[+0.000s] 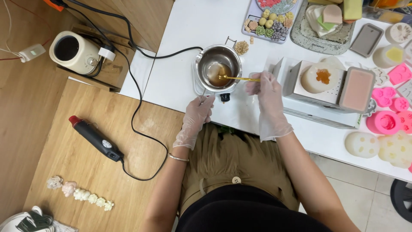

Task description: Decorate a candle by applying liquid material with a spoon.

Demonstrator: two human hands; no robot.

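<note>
A steel melting pot (217, 64) holding amber liquid stands on a small heater at the white table's near edge. My right hand (267, 92), in a clear glove, grips a thin gold spoon (238, 78) whose bowl dips into the liquid. My left hand (198, 114), also gloved, pinches the pot's thin handle just below the pot. A round white candle with an orange centre (319, 77) sits on a grey box to the right of my right hand.
Pink and white silicone moulds (388, 122) crowd the table's right side, with trays of small flower shapes (270, 19) at the back. On the wooden bench to the left lie a black heat gun (95, 138), its cord, a cream kettle (73, 51) and a row of wax flowers (79, 193).
</note>
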